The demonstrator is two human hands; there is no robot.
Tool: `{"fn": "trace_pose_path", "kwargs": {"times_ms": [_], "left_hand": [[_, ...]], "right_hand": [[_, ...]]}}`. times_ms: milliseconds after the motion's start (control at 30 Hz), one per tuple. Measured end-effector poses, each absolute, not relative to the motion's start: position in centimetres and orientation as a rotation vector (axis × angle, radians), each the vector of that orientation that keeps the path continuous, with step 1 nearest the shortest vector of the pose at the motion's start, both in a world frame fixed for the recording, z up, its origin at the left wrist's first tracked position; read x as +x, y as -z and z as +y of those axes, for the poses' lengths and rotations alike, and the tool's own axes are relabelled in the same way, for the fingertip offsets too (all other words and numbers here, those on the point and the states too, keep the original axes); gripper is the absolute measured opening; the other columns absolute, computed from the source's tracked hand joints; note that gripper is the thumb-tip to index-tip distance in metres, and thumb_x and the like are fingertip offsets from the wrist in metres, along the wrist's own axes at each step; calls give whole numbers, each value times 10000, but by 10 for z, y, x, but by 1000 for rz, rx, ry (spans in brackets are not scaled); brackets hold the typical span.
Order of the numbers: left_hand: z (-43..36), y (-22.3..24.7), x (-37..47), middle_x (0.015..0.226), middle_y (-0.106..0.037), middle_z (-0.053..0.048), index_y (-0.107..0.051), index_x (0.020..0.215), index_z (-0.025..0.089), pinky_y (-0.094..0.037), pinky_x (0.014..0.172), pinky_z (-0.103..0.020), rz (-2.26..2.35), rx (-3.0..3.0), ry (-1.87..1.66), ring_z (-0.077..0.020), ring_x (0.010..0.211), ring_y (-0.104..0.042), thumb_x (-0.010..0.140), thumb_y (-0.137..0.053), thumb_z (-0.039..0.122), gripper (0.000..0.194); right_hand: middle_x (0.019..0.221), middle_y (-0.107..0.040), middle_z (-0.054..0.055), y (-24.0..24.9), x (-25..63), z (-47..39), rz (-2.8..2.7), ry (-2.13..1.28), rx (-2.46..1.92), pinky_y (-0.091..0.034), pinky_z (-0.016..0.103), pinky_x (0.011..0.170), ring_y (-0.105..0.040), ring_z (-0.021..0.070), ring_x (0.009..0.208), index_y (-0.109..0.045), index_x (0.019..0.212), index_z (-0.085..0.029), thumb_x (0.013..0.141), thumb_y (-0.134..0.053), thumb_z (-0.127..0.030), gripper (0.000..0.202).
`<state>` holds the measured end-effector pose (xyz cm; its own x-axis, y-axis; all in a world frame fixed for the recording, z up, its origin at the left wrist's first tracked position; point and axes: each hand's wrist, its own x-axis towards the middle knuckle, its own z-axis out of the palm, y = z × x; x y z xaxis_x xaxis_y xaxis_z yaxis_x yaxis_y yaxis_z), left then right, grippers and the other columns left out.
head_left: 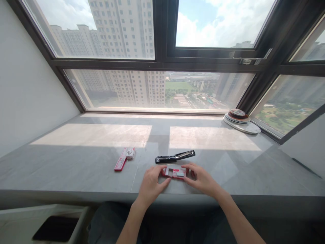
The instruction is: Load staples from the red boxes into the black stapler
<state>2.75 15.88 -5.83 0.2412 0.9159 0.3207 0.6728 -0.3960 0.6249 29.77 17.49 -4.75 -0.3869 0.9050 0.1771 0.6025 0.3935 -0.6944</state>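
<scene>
A small red-and-white staple box [175,170] lies low over the sill, its inner tray partly slid out at the left. My left hand [152,183] grips the box's left end between thumb and fingers. At the right end, my right hand [201,179] has its thumb and fingers closed on the same box. A short grey strip that looks like staples [180,175] rests on the box's top near my right fingertips. Just behind the box is a black stapler [166,159], its long arm swung open toward the right.
To the left sit a red-and-white box [120,164] and a small white box [130,153]. Stacked round plates or lids [242,126] stand in the far right corner by the window [198,88]. The grey sill [88,169] ends just before my body.
</scene>
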Motion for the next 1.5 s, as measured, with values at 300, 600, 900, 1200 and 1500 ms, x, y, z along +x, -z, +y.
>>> {"fn": "trace_pose_path", "kwargs": {"times_ms": [300, 600, 900, 1200, 1500], "left_hand": [[152, 55, 47, 1007, -688, -3, -598, 1308, 291, -435, 882, -340, 1367, 2078, -906, -193, 896, -606, 895, -691, 367, 430], [209, 55, -5, 872, -602, -19, -675, 1210, 281, -407, 785, -310, 1774, 2078, -957, -210, 871, -585, 870, -677, 466, 387], [187, 68, 6, 824, -633, 19, -698, 1146, 352, -328, 802, -329, 1768, 2055, -861, -198, 861, -576, 889, -668, 507, 302], [186, 62, 4, 815, -635, 13, -698, 1132, 343, -307, 792, -332, 1767, 2040, -863, -209, 862, -570, 889, -673, 487, 284], [187, 65, 4, 776, -620, 12, -702, 1125, 337, -314, 784, -333, 1753, 2019, -873, -215, 841, -580, 885, -668, 494, 288]], "right_hand": [[977, -592, 33, 45, 286, 177, -2154, -697, -1267, -491, 310, 735, -600, 190, 798, -713, 1221, -296, 911, -712, -425, 336], [904, -627, 10, 41, 257, 176, -2210, -595, -1162, -429, 284, 679, -583, 162, 729, -757, 1031, -294, 982, -662, -348, 120], [866, -641, -2, 28, 227, 229, -2217, -510, -1193, -388, 269, 670, -575, 159, 734, -763, 1004, -270, 948, -688, -257, 95], [877, -654, -2, 35, 223, 232, -2261, -557, -1194, -382, 263, 676, -583, 162, 745, -759, 1086, -289, 956, -664, -291, 161], [706, -630, 13, 26, 224, 209, -2162, -610, -1364, -320, 286, 594, -548, 177, 651, -724, 1012, -234, 977, -582, -366, 197]]}}
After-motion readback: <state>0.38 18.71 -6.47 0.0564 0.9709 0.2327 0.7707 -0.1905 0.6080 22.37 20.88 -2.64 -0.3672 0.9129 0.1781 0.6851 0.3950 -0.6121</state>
